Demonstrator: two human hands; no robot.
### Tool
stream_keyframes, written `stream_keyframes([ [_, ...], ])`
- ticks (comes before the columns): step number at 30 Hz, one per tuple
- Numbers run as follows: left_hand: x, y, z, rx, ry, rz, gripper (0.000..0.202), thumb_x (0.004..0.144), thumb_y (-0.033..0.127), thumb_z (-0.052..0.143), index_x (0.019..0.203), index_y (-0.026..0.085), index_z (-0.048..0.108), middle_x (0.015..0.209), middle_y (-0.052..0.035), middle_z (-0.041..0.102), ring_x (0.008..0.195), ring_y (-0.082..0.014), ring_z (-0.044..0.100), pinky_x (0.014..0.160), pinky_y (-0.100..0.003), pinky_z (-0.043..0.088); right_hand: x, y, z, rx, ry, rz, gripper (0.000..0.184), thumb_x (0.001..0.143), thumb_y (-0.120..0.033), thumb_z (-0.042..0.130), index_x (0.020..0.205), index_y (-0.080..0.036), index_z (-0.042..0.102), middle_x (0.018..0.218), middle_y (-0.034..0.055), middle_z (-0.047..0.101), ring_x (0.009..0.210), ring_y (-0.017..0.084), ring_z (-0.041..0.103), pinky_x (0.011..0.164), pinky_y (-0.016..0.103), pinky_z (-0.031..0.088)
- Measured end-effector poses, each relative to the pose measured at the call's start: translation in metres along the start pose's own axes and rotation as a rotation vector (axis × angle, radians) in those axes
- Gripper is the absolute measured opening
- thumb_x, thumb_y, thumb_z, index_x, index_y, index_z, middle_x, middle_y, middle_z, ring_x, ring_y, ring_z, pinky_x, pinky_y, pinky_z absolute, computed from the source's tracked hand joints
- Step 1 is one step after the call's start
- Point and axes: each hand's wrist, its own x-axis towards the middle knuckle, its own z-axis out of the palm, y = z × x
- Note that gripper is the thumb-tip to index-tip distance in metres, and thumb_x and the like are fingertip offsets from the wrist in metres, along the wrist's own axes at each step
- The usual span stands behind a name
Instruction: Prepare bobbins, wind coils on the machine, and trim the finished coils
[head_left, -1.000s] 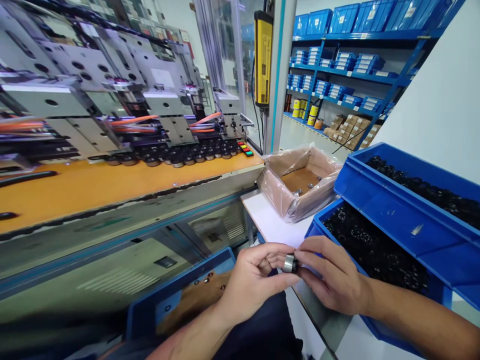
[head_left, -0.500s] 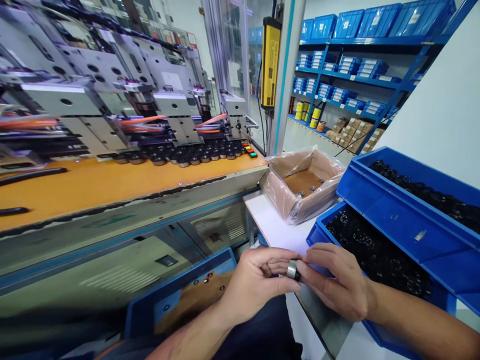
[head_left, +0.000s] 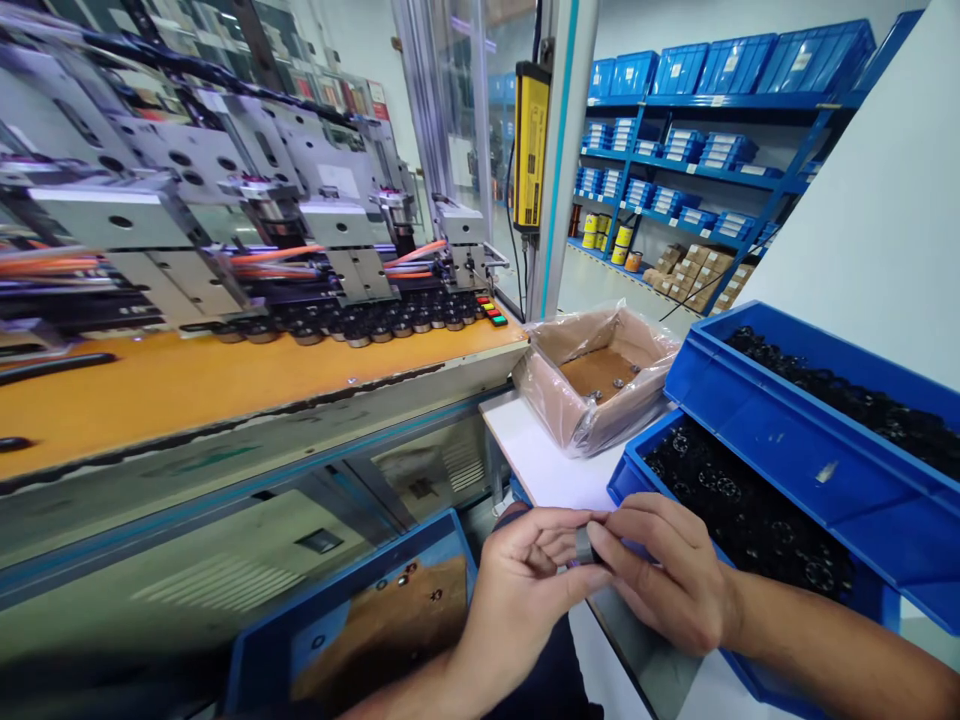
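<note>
Hands: your left hand (head_left: pixel 529 575) and right hand (head_left: pixel 664 565) curled nearly closed, both pinching the metal ring (head_left: pixel 585 545) | Place: five o'clock in view, near the lower blue bin (head_left: pixel 628 482) at four | Technique: grip lightly, edges square, avoiding tilt

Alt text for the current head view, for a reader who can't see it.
A person's left hand and right hand hold a small metal part between their fingers. To the right are two blue bins of black parts; beyond the hands sits a plastic-lined cardboard box, and at left a machine behind an orange worktop.
</note>
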Motion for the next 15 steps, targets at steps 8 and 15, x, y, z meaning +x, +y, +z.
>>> stream_keyframes([
  [8,0.014,0.025,-0.022,0.698,-0.218,0.611,0.034,0.063,0.012,0.087,0.094,0.023,0.08,0.08,-0.0048,0.077,0.07,-0.0158,0.073,0.067,-0.02,0.059,0.002,-0.01,0.002,0.278,0.039,0.22,0.027,0.087,0.003,0.052,0.111,-0.005,0.061,0.095,0.016,0.067,0.09,0.021,0.064,0.075,0.037,0.062],
  [15,0.015,0.019,-0.023,0.789,-0.214,0.805,0.021,0.076,0.014,0.079,0.096,0.015,0.074,0.077,-0.0068,0.074,0.067,-0.015,0.071,0.062,-0.022,0.057,0.002,-0.007,0.005,0.247,-0.02,0.223,0.029,0.09,-0.001,0.051,0.117,-0.008,0.06,0.096,0.0138,0.068,0.092,0.02,0.066,0.077,0.034,0.061],
])
